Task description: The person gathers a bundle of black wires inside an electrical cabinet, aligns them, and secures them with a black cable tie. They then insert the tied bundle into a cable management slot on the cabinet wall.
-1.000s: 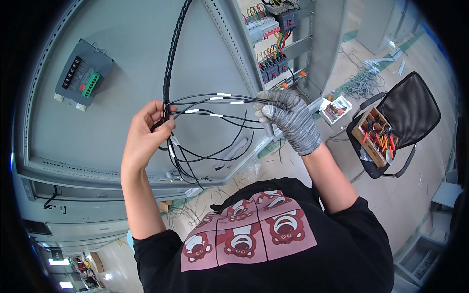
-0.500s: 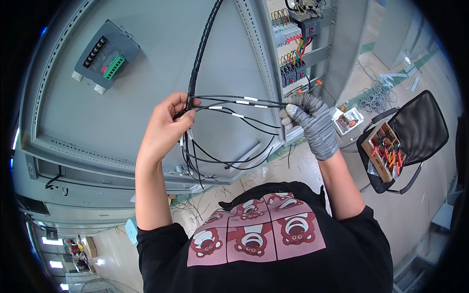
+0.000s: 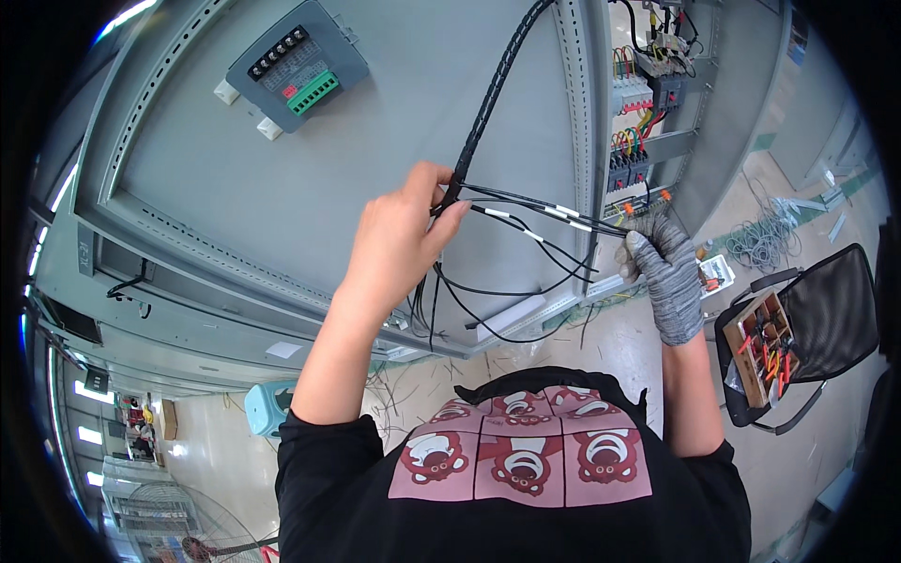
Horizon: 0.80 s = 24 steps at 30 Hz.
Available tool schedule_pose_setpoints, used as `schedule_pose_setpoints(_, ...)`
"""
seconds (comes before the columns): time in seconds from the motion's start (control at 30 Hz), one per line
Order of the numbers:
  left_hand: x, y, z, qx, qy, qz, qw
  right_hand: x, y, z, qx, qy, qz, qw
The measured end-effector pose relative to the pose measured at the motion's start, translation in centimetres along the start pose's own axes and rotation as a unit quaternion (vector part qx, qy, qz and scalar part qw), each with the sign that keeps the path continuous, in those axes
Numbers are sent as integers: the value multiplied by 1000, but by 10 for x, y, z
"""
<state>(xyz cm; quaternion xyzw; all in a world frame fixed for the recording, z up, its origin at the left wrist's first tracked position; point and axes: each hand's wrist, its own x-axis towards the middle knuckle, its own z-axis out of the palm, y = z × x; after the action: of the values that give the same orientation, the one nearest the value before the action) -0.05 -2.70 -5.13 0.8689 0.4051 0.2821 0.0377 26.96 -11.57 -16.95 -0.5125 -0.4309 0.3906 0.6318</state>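
Observation:
A black wrapped cable bundle [image 3: 495, 89] hangs down in front of a grey cabinet door [image 3: 422, 84]. Bare and closed, my left hand [image 3: 399, 225] pinches the bundle's lower end, where it fans out into thin black wires. My right hand [image 3: 663, 272], in a grey striped glove, grips the ends of a few of these wires [image 3: 526, 199] and holds them out to the right, fairly straight. White sleeves sit on the wires. Other loose wires [image 3: 502, 293] curve and dangle below my left hand.
A meter module [image 3: 298, 70] with a green terminal block is mounted on the door. Breakers [image 3: 631, 169] with coloured wires sit inside the cabinet at right. A chair [image 3: 831, 310] carries a wooden tool box [image 3: 762, 347]. Coiled wire [image 3: 765, 239] and scraps lie on the floor; a blue stool [image 3: 267, 408] stands lower left.
The whole view has shifted, so door, cabinet and hands appear further right, the chair lower. My left hand still pinches the bundle and my right hand still holds the wire ends.

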Motion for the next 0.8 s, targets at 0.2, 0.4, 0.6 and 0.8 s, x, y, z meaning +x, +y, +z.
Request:
schedule_pose_setpoints(0.2, -2, 1, -1, 116, 17, 9, 993, 1, 4, 1, 38, -10, 28, 999)
schedule_pose_setpoints(0.4, 7, 11, 2, 79, 21, -31, 996, -1, 11, -1, 182, -34, 67, 980)
schedule_pose_setpoints(0.6, 3, 2, 1, 59, 32, -25, 997, 6, 2, -1, 279, -80, 121, 949)
schedule_pose_setpoints(0.8, 11, 0, 4, -185, -58, -104, 975, 4, 1, -16, 144, -96, 90, 981)
